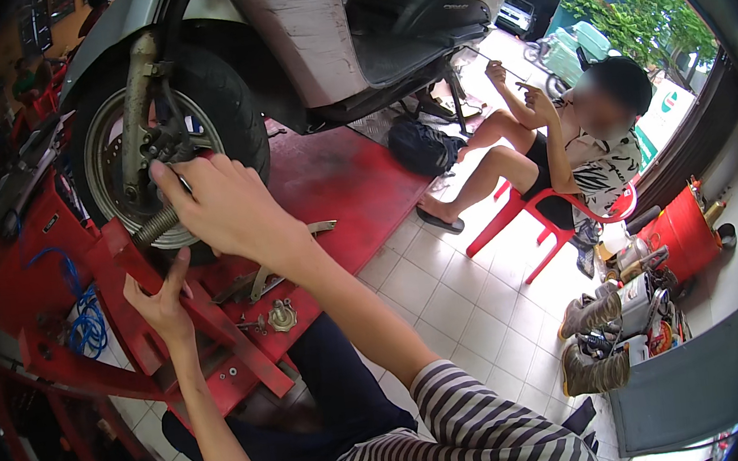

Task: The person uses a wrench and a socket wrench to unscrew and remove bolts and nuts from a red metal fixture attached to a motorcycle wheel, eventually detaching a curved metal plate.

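My right hand (227,208) reaches over the front wheel's hub, beside the lower end of the scooter's fork leg (138,120). Its fingers are bent, and what they close on is hidden behind the hand. A coil-like threaded rod (155,226) shows just below it, running to a red metal bar (132,260). Low by this bar is my left hand (164,308), thumb and fingers apart, with no object visible in it. The front tyre (235,109) stands on the red lift platform (328,181). Curved brake shoes (259,282) and a round metal part (282,315) lie near my right forearm.
A person (588,131) sits on a red plastic stool (521,223) to the right, holding a thin rod. A dark bag (421,146) rests at the platform's edge. Blue cable (86,319) hangs at left. Boots (594,364) and a red drum (683,235) stand right.
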A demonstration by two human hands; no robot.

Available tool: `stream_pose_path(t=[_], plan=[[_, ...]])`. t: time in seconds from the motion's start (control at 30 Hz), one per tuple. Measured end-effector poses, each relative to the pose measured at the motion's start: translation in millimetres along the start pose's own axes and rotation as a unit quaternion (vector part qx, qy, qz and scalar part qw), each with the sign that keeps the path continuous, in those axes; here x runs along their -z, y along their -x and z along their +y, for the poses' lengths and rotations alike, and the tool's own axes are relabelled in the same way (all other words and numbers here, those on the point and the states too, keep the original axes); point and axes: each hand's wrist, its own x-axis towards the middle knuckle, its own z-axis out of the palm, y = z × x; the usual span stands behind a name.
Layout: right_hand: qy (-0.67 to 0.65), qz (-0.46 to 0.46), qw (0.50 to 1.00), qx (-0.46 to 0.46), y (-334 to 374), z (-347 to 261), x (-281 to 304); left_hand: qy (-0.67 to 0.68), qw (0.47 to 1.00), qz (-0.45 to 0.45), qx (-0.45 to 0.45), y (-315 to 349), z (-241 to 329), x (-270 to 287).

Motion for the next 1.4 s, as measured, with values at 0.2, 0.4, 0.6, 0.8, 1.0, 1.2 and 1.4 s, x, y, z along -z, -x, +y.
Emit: stream_pose_path(t=[0.2, 0.4, 0.6, 0.8, 1.0, 1.2, 1.4], plan=[[-0.236, 0.042, 0.964, 0.114, -4, -3, -3, -0.012, 1.0, 0.017, 0.004, 0, 7, 1], [-0.22, -0.015, 0.975, 0.016, 3, 15, -1, -0.092, 0.995, -0.027, -0.042, -5, 5, -7], [-0.12, -0.234, 0.958, -0.118, -23, -30, 28, -0.1, 0.991, -0.026, -0.085, -4, 16, 10], [-0.199, 0.033, 0.975, 0.097, -6, -6, -8, -0.095, 0.99, -0.031, -0.096, -5, 17, -1], [-0.186, -0.293, 0.915, -0.205, -37, -27, 27, -0.109, 0.993, -0.023, -0.043, -5, 15, 4], [-0.23, 0.082, 0.955, 0.17, 10, 0, -18, -0.09, 0.994, -0.021, -0.053, -7, 10, 1], [-0.268, -0.206, 0.929, -0.15, -16, -10, 6, -0.082, 0.996, -0.032, -0.024, -5, 12, 6]])
